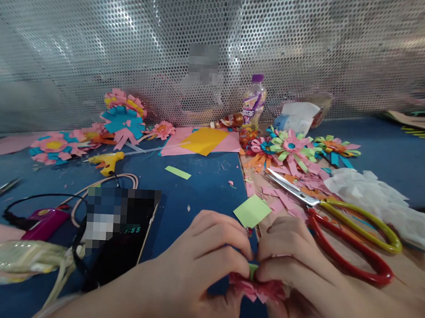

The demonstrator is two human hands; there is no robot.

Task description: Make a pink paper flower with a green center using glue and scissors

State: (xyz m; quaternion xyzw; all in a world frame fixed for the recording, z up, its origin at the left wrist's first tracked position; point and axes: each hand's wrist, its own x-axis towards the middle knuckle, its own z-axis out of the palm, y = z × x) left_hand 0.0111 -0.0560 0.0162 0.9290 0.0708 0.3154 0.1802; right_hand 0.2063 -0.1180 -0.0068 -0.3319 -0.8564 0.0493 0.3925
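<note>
Between my two hands, near the table's front edge, is a pink paper flower [257, 289] with a bit of green paper at its middle. The fingers of my left hand [207, 268] pinch its left side. My right hand [299, 272] grips the right side, its thumb underneath. Much of the flower is covered by my fingers. A light green paper square [252, 211] lies just beyond my knuckles. Open scissors [312, 202] with one red and one yellow handle rest to the right of my right hand.
Finished paper flowers [123, 121] stand at the back left, others [291, 144] at the back right. A yellow glue gun [107, 162], a phone [122, 239] and cables lie left. A bottle [254, 104] stands by the perforated metal panel [161, 42]. Paper scraps [285, 201] litter the right.
</note>
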